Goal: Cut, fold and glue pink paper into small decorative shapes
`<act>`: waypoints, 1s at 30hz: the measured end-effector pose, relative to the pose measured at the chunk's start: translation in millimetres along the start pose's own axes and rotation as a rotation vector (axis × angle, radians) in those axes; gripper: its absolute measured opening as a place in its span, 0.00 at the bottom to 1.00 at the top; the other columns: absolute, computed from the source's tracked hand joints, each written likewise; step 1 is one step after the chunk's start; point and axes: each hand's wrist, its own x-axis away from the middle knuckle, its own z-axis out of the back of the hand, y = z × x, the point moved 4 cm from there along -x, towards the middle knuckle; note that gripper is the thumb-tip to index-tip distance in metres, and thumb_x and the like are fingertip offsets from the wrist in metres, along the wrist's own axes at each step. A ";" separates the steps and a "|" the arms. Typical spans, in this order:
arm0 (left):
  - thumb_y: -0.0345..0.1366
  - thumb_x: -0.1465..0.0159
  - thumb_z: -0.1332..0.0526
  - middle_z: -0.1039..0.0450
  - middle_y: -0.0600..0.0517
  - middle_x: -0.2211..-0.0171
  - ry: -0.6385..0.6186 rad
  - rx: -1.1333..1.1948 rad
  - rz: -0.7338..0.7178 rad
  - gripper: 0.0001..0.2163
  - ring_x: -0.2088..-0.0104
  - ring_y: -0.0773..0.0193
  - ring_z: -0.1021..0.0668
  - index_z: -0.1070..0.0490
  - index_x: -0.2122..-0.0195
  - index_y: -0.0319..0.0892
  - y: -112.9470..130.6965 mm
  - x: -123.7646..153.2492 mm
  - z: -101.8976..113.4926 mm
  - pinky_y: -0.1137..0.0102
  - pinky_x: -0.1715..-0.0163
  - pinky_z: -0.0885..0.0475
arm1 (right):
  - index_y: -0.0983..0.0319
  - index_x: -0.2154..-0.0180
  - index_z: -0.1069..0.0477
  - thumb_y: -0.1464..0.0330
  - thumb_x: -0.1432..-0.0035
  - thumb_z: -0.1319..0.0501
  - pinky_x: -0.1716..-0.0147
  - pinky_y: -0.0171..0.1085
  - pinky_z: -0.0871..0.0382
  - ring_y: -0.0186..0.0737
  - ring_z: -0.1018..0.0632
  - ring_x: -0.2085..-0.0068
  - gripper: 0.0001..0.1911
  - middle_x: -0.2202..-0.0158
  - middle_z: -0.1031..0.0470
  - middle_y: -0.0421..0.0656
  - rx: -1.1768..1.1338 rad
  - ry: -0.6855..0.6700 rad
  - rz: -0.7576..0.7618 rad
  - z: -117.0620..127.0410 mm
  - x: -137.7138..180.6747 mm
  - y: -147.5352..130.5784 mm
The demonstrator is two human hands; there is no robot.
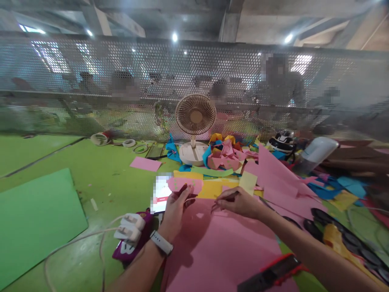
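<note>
My left hand [178, 202], with a white watch band on its wrist, is closed on a small piece of pink paper [185, 183] that carries green marks. A phone [159, 198] with a lit screen lies just left of that hand. My right hand [238, 201] is closed in a pinch over a large pink sheet [209, 247]. Something thin and dark shows at its fingertips, too small to name. Yellow paper [214, 189] lies between and beyond the hands. A red and black tool [273, 271] rests on the sheet near my right forearm.
A small fan [195, 115] stands in front of a perforated metal screen [127, 61]. Beside it is a heap of folded coloured paper [226, 154]. White plugs [130, 228] with cables sit on a purple pouch [121, 252]. A green sheet [42, 219] lies at left, tape rolls [100, 139] at the back.
</note>
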 end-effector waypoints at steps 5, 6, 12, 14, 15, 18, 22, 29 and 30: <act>0.33 0.51 0.30 0.23 0.50 0.69 0.022 0.005 0.025 0.13 0.71 0.68 0.22 0.26 0.64 0.38 -1.4 -1.3 1.1 0.76 0.72 0.27 | 0.62 0.60 0.23 0.59 0.44 0.41 0.70 0.37 0.26 0.43 0.21 0.66 0.16 0.64 0.20 0.44 -0.153 0.198 -0.028 7.7 -7.7 16.5; 0.33 0.50 0.30 0.23 0.51 0.68 0.023 0.011 0.024 0.13 0.71 0.68 0.22 0.27 0.64 0.38 -1.5 -1.5 1.0 0.76 0.72 0.27 | 0.61 0.59 0.24 0.60 0.43 0.41 0.66 0.39 0.25 0.44 0.21 0.63 0.15 0.62 0.21 0.45 -0.107 0.277 0.018 9.0 -10.2 19.5; 0.35 0.50 0.30 0.24 0.52 0.68 -0.005 0.028 0.007 0.14 0.71 0.69 0.23 0.27 0.62 0.39 0.4 -0.7 -3.1 0.78 0.74 0.28 | 0.57 0.51 0.29 0.67 0.37 0.48 0.55 0.43 0.27 0.45 0.22 0.55 0.15 0.54 0.24 0.46 0.324 0.271 0.466 -12.0 -16.4 29.3; 0.35 0.49 0.30 0.24 0.52 0.68 -0.007 0.021 0.000 0.14 0.71 0.69 0.23 0.26 0.62 0.39 0.9 -0.5 -3.0 0.78 0.74 0.28 | 0.59 0.49 0.32 0.68 0.35 0.50 0.56 0.42 0.27 0.44 0.23 0.54 0.16 0.52 0.26 0.48 0.433 0.246 0.540 -19.2 -16.9 31.1; 0.35 0.49 0.31 0.24 0.53 0.68 -0.007 0.013 -0.005 0.13 0.71 0.69 0.23 0.26 0.63 0.39 1.0 -0.6 -2.6 0.77 0.73 0.28 | 0.60 0.47 0.34 0.69 0.35 0.51 0.56 0.42 0.26 0.44 0.23 0.54 0.17 0.52 0.26 0.49 0.486 0.245 0.571 -21.9 -17.5 31.1; 0.36 0.48 0.31 0.23 0.53 0.67 -0.016 -0.010 -0.017 0.12 0.70 0.69 0.23 0.26 0.63 0.40 0.5 -1.7 -0.8 0.77 0.73 0.28 | 0.63 0.44 0.40 0.71 0.35 0.51 0.60 0.40 0.25 0.43 0.23 0.55 0.18 0.52 0.26 0.51 0.616 0.251 0.646 -27.7 -20.1 30.0; 0.36 0.48 0.32 0.24 0.51 0.64 -0.031 -0.014 -0.006 0.14 0.68 0.67 0.23 0.26 0.60 0.40 -1.0 -2.8 -0.1 0.77 0.72 0.28 | 0.65 0.43 0.42 0.72 0.35 0.52 0.65 0.39 0.24 0.43 0.21 0.59 0.19 0.54 0.25 0.52 0.665 0.271 0.667 -31.0 -22.9 30.6; 0.35 0.47 0.32 0.24 0.50 0.62 -0.029 -0.020 0.011 0.14 0.66 0.66 0.23 0.27 0.60 0.41 -1.0 -2.8 -1.2 0.76 0.70 0.28 | 0.64 0.44 0.42 0.72 0.35 0.51 0.65 0.37 0.25 0.41 0.21 0.60 0.18 0.55 0.24 0.51 0.651 0.310 0.665 -31.6 -23.2 32.6; 0.35 0.47 0.32 0.23 0.50 0.62 -0.024 -0.023 0.011 0.14 0.67 0.67 0.23 0.27 0.60 0.41 -1.3 -2.9 -0.5 0.76 0.71 0.28 | 0.63 0.44 0.41 0.72 0.35 0.51 0.64 0.38 0.25 0.41 0.21 0.59 0.18 0.55 0.24 0.50 0.637 0.313 0.649 -31.1 -23.7 33.0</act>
